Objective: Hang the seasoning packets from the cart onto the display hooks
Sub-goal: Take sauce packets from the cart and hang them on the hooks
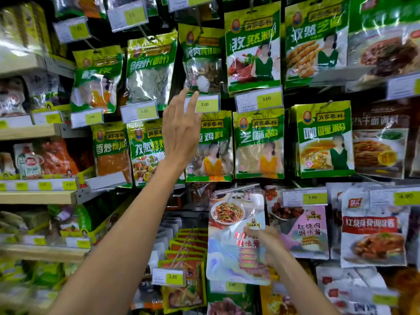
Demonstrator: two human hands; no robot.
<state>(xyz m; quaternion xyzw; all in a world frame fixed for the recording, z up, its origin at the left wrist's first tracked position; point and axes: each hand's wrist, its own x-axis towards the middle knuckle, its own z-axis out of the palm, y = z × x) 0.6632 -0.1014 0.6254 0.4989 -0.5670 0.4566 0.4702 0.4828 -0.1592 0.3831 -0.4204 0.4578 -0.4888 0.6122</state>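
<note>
Splayed left grip (181, 133), curled right grip (269, 245)

Lighting is bright and even, and colours are saturated; the source cannot be told. White glare streaks cross the glossy packets (252, 46), heaviest at top right, and the shelf (20, 62) edge at upper left is washed out. Gaps between rows lie in deep shadow. Wide-angle distortion bows shelves and rows toward the corners. The left edge and lower corners are smeared with blur, and print there is unreadable. The centre is sharper: price tags (205, 104) read clearly. The pale packet (229, 251) is slightly soft.
</note>
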